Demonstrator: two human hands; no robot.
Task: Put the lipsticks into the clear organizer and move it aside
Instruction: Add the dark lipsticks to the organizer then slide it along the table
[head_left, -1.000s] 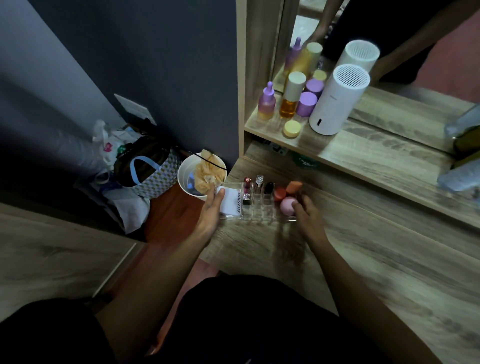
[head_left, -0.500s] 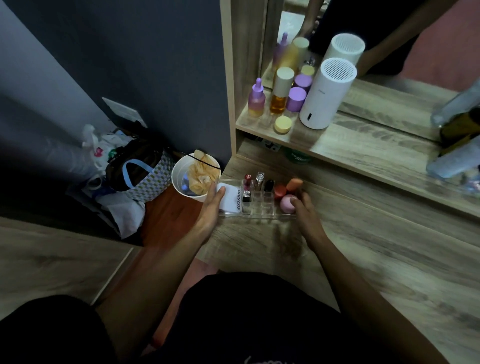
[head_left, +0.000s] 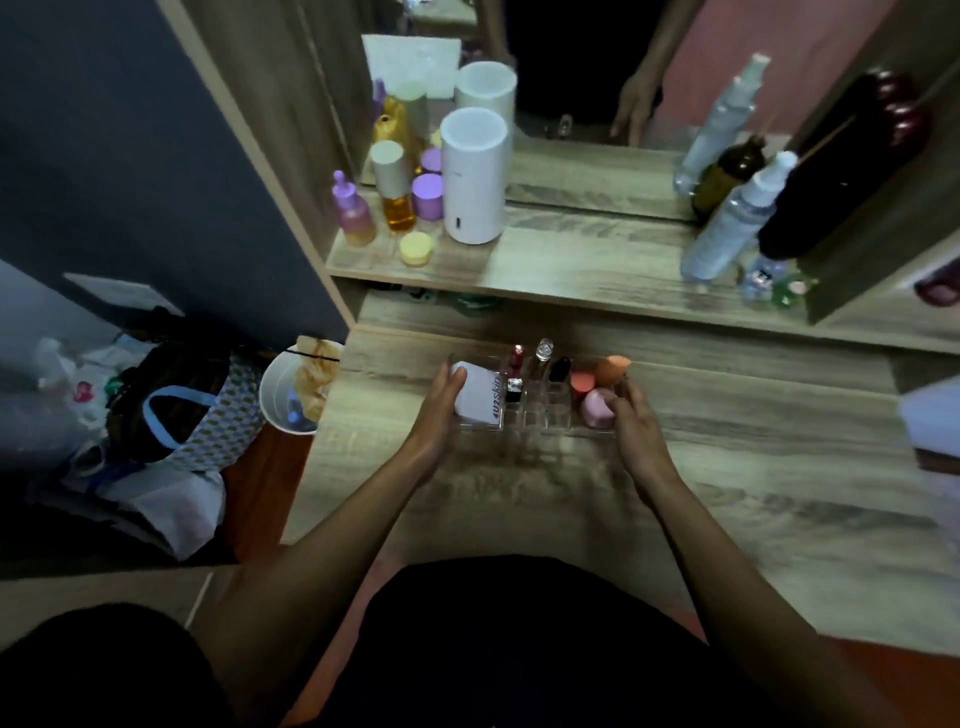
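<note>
The clear organizer stands on the wooden desk, near its left end. Upright in its slots are a red lipstick, a silver-capped one, a black one and a short silver one. A white box fills its left part, and pink and orange sponges fill its right part. My left hand presses flat against the organizer's left end. On the opposite end, my right hand grips the right side.
A raised shelf behind holds a white cylinder, purple and amber bottles and spray bottles before a mirror. A white bin and bags sit on the floor at the left.
My view has swung to the right and tilted, so the organizer appears more central. Both hands stay on the organizer's ends; it seems to have shifted slightly right along the desk.
</note>
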